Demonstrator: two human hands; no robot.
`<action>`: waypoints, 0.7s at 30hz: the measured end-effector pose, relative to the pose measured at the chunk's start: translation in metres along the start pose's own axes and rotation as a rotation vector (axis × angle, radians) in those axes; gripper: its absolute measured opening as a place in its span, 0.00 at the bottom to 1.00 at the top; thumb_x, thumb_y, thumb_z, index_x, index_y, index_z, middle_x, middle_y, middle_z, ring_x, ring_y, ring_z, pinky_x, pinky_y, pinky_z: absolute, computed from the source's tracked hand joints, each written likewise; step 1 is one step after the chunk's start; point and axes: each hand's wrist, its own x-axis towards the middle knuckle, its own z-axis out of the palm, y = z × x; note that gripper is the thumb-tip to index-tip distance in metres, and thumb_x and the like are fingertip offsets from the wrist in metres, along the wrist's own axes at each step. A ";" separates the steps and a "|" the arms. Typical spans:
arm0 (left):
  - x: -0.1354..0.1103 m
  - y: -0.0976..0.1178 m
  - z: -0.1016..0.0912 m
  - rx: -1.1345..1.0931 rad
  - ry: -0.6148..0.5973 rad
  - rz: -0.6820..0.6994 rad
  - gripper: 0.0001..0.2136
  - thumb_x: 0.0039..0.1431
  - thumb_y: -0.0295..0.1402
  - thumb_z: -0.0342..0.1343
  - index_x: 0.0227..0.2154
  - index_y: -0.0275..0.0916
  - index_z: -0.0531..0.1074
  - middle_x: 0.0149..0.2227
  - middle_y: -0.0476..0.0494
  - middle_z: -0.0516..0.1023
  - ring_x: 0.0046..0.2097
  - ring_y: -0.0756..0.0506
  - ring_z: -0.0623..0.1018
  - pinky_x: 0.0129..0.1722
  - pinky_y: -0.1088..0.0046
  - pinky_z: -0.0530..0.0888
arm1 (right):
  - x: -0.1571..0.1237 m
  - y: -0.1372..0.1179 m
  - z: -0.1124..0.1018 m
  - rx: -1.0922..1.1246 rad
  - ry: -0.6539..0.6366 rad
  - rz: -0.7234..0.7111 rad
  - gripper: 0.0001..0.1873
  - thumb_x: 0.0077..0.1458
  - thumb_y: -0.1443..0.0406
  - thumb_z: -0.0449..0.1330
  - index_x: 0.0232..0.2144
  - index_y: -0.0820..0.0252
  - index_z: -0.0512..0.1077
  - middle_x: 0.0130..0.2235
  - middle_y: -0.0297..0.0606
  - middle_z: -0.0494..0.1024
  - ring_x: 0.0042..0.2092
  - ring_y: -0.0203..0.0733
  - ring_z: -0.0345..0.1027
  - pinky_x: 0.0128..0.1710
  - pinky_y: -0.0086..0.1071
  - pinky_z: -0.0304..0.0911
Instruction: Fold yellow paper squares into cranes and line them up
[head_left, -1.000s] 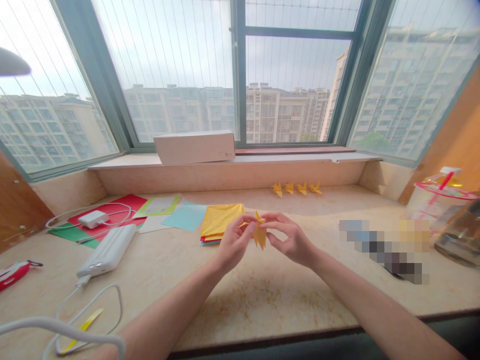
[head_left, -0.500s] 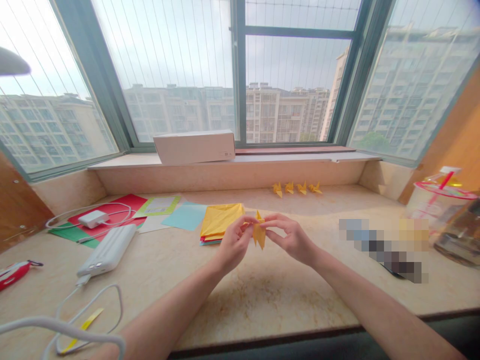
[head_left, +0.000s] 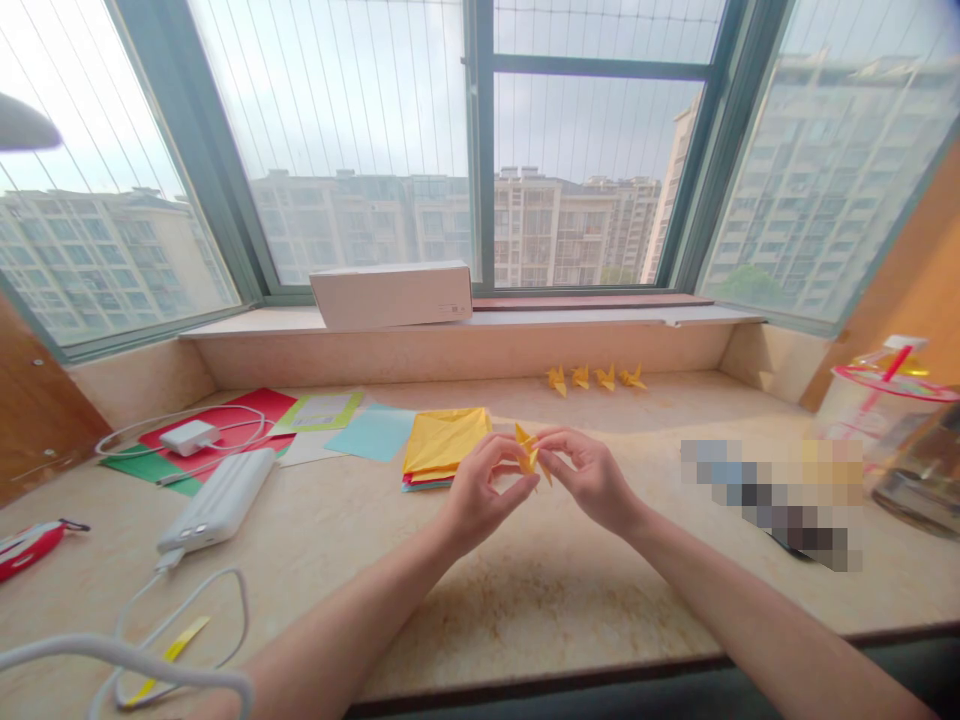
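Note:
Both of my hands pinch a small folded yellow paper piece (head_left: pixel 529 452) above the marble desk (head_left: pixel 525 590). My left hand (head_left: pixel 480 490) grips it from the left, fingers curled. My right hand (head_left: pixel 589 475) pinches its right side, so most of the paper is hidden between my fingers. Just left of my hands lies a stack of coloured paper sheets (head_left: pixel 444 445) with a yellow sheet on top. Several finished yellow folded paper figures (head_left: pixel 596 377) stand in a row by the back wall.
A white power bank (head_left: pixel 217 500) with a cable, a charger (head_left: pixel 187 437) on red and green sheets, and a light blue sheet (head_left: pixel 373 433) lie at the left. A white box (head_left: pixel 391 293) sits on the sill. A pink-rimmed cup (head_left: pixel 877 400) stands at the right.
My hands have closed in on the yellow paper piece, which hung down longer between them before and is now tucked smaller between my fingertips.

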 end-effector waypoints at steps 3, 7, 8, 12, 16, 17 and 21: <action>0.000 -0.001 -0.001 0.009 0.022 0.028 0.06 0.55 0.33 0.64 0.33 0.38 0.73 0.41 0.42 0.73 0.43 0.45 0.76 0.42 0.70 0.77 | -0.001 -0.001 0.001 0.017 0.005 0.003 0.08 0.60 0.59 0.61 0.34 0.57 0.77 0.41 0.41 0.80 0.46 0.45 0.74 0.50 0.40 0.68; 0.001 -0.001 -0.001 0.058 0.056 0.029 0.08 0.63 0.36 0.56 0.31 0.37 0.74 0.41 0.39 0.76 0.43 0.45 0.76 0.40 0.71 0.76 | -0.003 0.000 0.003 0.057 0.012 0.014 0.08 0.60 0.60 0.61 0.35 0.57 0.77 0.42 0.42 0.80 0.47 0.45 0.74 0.51 0.41 0.68; 0.001 -0.002 -0.001 0.066 0.074 0.014 0.09 0.63 0.36 0.56 0.31 0.37 0.74 0.40 0.39 0.77 0.43 0.45 0.77 0.40 0.71 0.75 | -0.003 0.000 0.003 0.065 0.010 0.019 0.08 0.60 0.60 0.61 0.35 0.58 0.77 0.42 0.42 0.80 0.47 0.45 0.74 0.51 0.41 0.68; 0.001 -0.008 0.001 -0.022 0.166 -0.103 0.09 0.61 0.39 0.58 0.37 0.38 0.73 0.37 0.43 0.78 0.38 0.46 0.79 0.37 0.72 0.75 | -0.004 0.004 0.006 0.088 -0.002 0.048 0.09 0.59 0.59 0.62 0.35 0.58 0.77 0.43 0.43 0.79 0.47 0.45 0.74 0.51 0.42 0.69; 0.002 -0.010 0.002 -0.108 0.212 -0.148 0.13 0.58 0.39 0.61 0.42 0.39 0.70 0.37 0.45 0.78 0.37 0.47 0.80 0.37 0.73 0.75 | -0.004 0.009 0.012 0.191 0.013 0.087 0.10 0.57 0.58 0.64 0.36 0.57 0.74 0.41 0.42 0.79 0.44 0.44 0.74 0.48 0.41 0.71; 0.002 -0.010 0.003 -0.125 0.219 -0.159 0.14 0.58 0.40 0.62 0.44 0.40 0.69 0.36 0.46 0.78 0.37 0.47 0.80 0.36 0.73 0.75 | -0.004 0.010 0.014 0.222 0.029 0.096 0.10 0.57 0.57 0.64 0.37 0.57 0.73 0.40 0.41 0.79 0.43 0.43 0.75 0.47 0.40 0.72; 0.003 -0.009 0.004 -0.183 0.243 -0.192 0.18 0.56 0.40 0.64 0.46 0.40 0.68 0.35 0.46 0.79 0.35 0.48 0.80 0.34 0.75 0.74 | -0.004 0.015 0.019 0.289 0.108 0.124 0.13 0.55 0.55 0.66 0.36 0.55 0.70 0.38 0.38 0.78 0.40 0.41 0.75 0.45 0.38 0.73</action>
